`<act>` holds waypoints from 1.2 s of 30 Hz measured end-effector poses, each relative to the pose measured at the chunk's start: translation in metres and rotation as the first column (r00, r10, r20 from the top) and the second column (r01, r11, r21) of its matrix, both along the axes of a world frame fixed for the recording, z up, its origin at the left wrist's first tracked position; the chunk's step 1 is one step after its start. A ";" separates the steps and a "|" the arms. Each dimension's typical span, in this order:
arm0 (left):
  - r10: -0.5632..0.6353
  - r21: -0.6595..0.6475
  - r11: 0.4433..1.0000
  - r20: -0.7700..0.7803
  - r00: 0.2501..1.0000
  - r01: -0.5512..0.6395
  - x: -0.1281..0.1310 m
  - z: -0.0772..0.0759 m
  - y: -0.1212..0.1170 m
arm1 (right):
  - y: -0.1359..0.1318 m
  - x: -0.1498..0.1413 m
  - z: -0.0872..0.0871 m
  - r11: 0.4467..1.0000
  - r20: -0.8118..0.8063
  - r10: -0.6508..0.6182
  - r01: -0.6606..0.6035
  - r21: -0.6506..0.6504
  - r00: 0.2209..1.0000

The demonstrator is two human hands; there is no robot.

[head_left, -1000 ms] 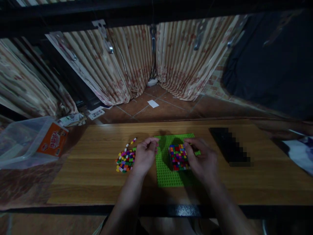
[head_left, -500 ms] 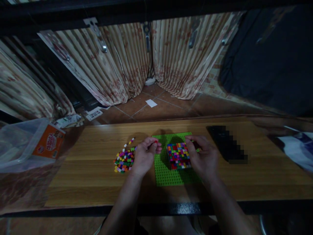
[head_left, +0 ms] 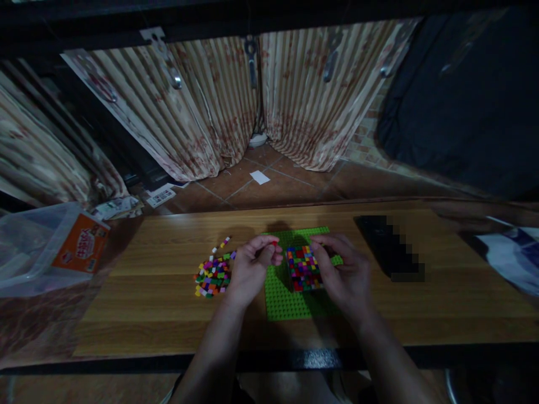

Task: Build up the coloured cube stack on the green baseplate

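Note:
My left hand [head_left: 254, 266] is closed in a pinch on a small red toy brick [head_left: 274, 243], above the left edge of a green studded baseplate [head_left: 278, 306]. On the baseplate stands a block built of many coloured bricks [head_left: 301, 266], partly covered by my right hand [head_left: 344, 272]. That hand is also closed, thumb and forefinger together at the block's upper right; whatever lies between the fingertips is too small to make out. Beside my left wrist a pile of loose coloured bricks [head_left: 210, 278] lies on the wooden table.
A short row of bricks [head_left: 225, 242] lies behind the pile. To the right rests a black object [head_left: 383, 244], partly pixelated. A clear plastic tub [head_left: 37, 241] with an orange label stands left of the table [head_left: 138, 303]. Striped curtains [head_left: 303, 101] hang beyond.
The red brick has come into view in my left fingertips, which moved slightly toward the block. My right hand has shifted left over the block's upper side. The view has swung a little.

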State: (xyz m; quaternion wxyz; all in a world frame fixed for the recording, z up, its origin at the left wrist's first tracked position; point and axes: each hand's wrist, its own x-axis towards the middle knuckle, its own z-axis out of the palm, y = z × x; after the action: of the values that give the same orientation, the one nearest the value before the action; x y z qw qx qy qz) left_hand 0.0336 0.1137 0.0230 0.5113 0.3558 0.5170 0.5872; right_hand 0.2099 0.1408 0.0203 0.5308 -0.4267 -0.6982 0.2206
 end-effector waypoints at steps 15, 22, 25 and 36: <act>-0.202 0.052 0.978 -0.025 0.979 0.203 0.011 0.007 -0.002 | -0.010 -0.008 0.008 0.961 0.133 0.278 -0.276 -0.035 0.951; -0.265 0.080 0.958 -0.128 0.956 0.276 0.009 0.009 -0.006 | -0.008 -0.008 0.012 0.951 0.152 0.299 -0.282 -0.126 0.942; -0.235 0.079 0.967 -0.102 0.967 0.244 0.011 0.006 -0.003 | -0.005 0.002 0.012 0.969 0.148 0.237 -0.223 -0.105 0.960; 0.059 -0.024 0.997 -0.253 0.966 -0.067 -0.001 -0.007 0.006 | 0.010 0.058 0.004 0.980 0.035 0.023 -0.016 -0.200 0.999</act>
State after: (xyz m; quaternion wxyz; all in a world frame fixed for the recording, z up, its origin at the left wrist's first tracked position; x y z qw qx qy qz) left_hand 0.0328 0.1196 0.0157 0.4282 0.4026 0.5982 0.5448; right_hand 0.2677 0.1510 0.0243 0.4703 -0.4747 -0.6865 0.2867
